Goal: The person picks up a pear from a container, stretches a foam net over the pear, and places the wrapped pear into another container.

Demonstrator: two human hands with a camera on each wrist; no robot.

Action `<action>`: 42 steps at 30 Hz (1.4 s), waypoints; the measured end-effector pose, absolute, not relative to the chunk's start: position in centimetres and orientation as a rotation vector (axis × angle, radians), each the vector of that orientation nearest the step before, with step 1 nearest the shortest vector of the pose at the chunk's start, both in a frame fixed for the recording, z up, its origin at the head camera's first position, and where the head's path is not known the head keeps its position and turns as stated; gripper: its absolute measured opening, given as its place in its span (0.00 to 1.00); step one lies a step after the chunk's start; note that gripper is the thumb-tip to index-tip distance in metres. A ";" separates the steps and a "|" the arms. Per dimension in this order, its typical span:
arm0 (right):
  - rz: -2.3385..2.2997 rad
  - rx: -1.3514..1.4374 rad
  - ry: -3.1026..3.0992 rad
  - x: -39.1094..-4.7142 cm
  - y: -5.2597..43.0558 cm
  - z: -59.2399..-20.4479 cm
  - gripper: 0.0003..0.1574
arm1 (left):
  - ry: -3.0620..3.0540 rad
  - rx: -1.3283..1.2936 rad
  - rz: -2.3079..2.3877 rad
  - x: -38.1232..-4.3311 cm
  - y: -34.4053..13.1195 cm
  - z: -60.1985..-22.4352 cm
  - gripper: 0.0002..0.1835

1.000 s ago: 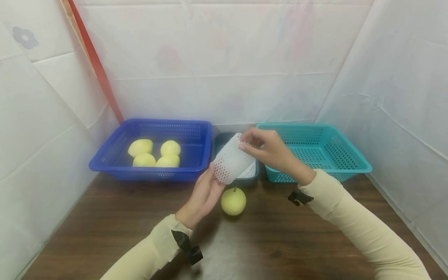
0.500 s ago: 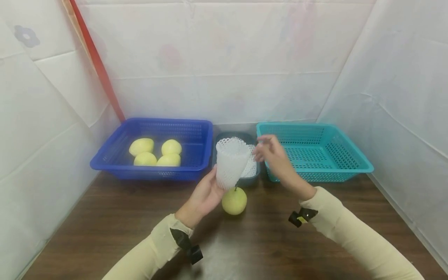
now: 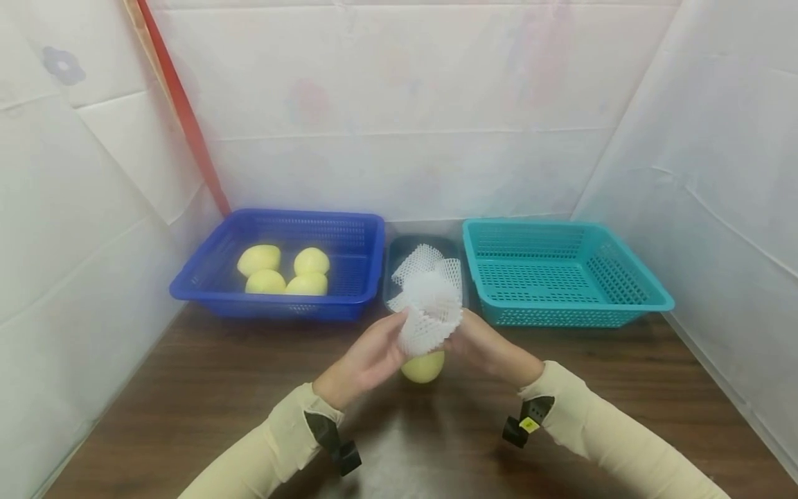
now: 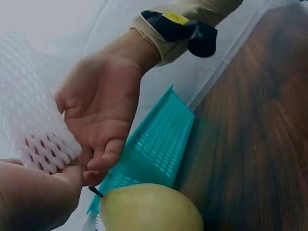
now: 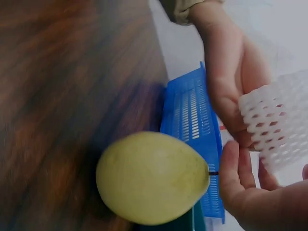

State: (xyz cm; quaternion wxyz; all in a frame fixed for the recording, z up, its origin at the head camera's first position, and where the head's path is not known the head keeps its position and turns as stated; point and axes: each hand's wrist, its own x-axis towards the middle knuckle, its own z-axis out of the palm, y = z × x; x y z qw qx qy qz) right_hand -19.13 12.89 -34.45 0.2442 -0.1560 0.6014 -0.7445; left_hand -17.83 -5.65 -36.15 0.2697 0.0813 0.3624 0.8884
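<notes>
A white foam net sleeve is held up in front of me, between both hands. My left hand grips its lower left side; the left wrist view shows the thumb pressed to its meshed end. From the other side my right hand holds the sleeve, its thumb and curled fingers around the lower end in the right wrist view. Just below stands one yellow-green pear on the table, stem up, its top hidden by the sleeve in the head view.
At the back left, a blue basket contains several pears. A small dark basket behind the hands has more white foam nets. To its right is a teal basket. White sheeting closes off the back and sides.
My right hand left the sleeve's upper rim, then swung down and inward to its lower right side. The sleeve tipped and came down a little over the pear. My left hand kept its hold.
</notes>
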 end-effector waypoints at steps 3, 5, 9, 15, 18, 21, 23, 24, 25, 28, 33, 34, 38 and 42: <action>-2.066 -0.298 1.598 -19.2 12.8 -34.4 0.28 | 1.017 0.218 2.385 -17.9 -5.7 -36.3 0.15; -2.098 -0.220 1.526 -19.2 12.7 -34.4 0.23 | 1.036 0.226 2.374 -18.0 -5.7 -36.4 0.15; -2.188 -0.100 1.288 -19.3 12.7 -34.2 0.19 | 1.029 0.248 2.355 -18.1 -5.7 -36.5 0.15; -2.233 -0.069 1.101 -19.2 13.3 -34.2 0.27 | 0.900 0.091 2.439 -18.5 -6.0 -36.6 0.15; -2.230 -0.048 1.095 -19.3 13.6 -34.6 0.23 | 0.869 0.009 2.485 -18.8 -6.1 -36.7 0.14; -2.223 -0.026 1.141 -19.5 13.7 -35.4 0.19 | 0.897 -0.018 2.470 -19.0 -6.3 -37.2 0.13; -2.215 -0.022 1.191 -19.7 13.8 -36.1 0.16 | 0.959 -0.018 2.447 -19.2 -6.4 -37.8 0.14; -2.208 -0.025 1.217 -19.7 13.8 -36.4 0.16 | 1.009 -0.023 2.437 -19.2 -6.4 -38.2 0.14; -2.200 -0.029 1.244 -19.8 13.9 -36.8 0.16 | 1.065 -0.027 2.427 -19.3 -6.4 -38.5 0.14; -2.187 -0.020 1.291 -19.8 13.9 -37.8 0.16 | 1.234 -0.093 2.422 -19.4 -6.4 -39.5 0.15; -2.177 -0.037 1.367 -19.6 13.9 -38.9 0.13 | 1.461 -0.129 2.394 -19.0 -6.4 -40.7 0.12; -2.176 -0.051 1.388 -19.6 14.0 -39.2 0.12 | 1.493 -0.114 2.384 -19.0 -6.3 -41.0 0.11; -2.167 -0.089 1.476 -19.5 14.4 -40.0 0.11 | 1.579 -0.071 2.352 -19.0 -6.2 -41.8 0.10; -2.150 -0.009 1.535 -19.6 14.3 -40.6 0.11 | 1.646 -0.115 2.309 -19.0 -6.2 -42.6 0.13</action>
